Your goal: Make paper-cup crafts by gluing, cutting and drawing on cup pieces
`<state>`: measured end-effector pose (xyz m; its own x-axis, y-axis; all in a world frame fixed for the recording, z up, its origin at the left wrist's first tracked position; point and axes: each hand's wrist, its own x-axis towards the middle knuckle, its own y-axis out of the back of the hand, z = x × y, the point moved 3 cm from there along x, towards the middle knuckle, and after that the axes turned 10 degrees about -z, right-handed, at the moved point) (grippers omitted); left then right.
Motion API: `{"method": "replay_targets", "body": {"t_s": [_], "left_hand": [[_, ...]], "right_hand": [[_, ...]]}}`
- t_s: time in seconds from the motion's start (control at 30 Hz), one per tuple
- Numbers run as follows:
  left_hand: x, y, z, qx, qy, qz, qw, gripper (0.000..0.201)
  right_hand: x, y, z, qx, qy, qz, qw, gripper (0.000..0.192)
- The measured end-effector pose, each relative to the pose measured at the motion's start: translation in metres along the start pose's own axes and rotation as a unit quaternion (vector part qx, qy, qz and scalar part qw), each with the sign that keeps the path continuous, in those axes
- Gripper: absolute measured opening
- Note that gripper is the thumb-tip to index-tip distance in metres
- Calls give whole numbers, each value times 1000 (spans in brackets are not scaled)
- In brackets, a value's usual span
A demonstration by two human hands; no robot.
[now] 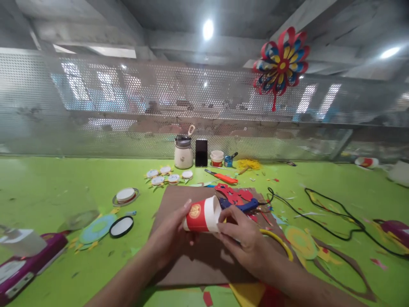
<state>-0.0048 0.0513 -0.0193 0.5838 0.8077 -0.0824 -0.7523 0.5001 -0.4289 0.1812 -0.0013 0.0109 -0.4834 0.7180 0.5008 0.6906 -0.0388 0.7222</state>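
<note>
Far left of the fingers, a purple power strip (41, 262) lies on the green counter (105, 273); nearer to them are a blue paper disc (97, 230) and a black-rimmed white disc (121, 227). The left hand (174, 224) curls around a red and white paper cup (200, 216), thumb on its upper side. The cup is tipped sideways above the brown cardboard (191, 266), its mouth facing the right hand (244, 234). Those fingers bunch narrowly at the rim; whether they pinch it or something small cannot be told. Just beyond them lies a blue tool (244, 206), and to their right a yellow paper disc (300, 242).

The step in hand looks like close work at the cup's rim. The next move seems to call for a steady left hold, without squashing the thin wall, and light, exact right fingertips.
</note>
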Motion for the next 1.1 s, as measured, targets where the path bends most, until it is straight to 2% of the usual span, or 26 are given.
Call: {"method": "replay_targets", "body": {"t_s": [0.1, 0.2, 0.23, 0.33, 0.43, 0.53, 0.73, 1.0, 1.1], "left_hand": [[-4, -3, 3, 22, -69, -51, 996, 52], [-9, -11, 10, 65, -122, -90, 986, 94], [-10, -13, 11, 83, -120, -80, 986, 98], [-11, -15, 12, 134, -102, -16, 986, 89], [-8, -12, 9, 152, -108, 2, 982, 70], [-3, -7, 4, 177, -118, 2, 977, 59], [-4, -4, 5, 246, -141, 19, 959, 55], [-8, -9, 9, 263, -163, 37, 950, 53], [-7, -9, 7, 247, -167, 43, 954, 55]], "right_hand": [[-2, 4, -2, 42, 2, 47, 998, 19], [-4, 4, 4, 124, -66, 76, 987, 27], [-5, 1, 7, 160, -89, 73, 980, 31], [-6, -8, 13, 269, -149, 38, 951, 35], [-7, -13, 18, 298, -193, 21, 935, 35], [-9, -13, 22, 263, -210, 16, 942, 35], [-14, -16, 32, 200, -205, 7, 958, 40], [-17, -22, 38, 194, -205, -4, 959, 40], [-16, -22, 36, 205, -205, 21, 957, 40]]}}
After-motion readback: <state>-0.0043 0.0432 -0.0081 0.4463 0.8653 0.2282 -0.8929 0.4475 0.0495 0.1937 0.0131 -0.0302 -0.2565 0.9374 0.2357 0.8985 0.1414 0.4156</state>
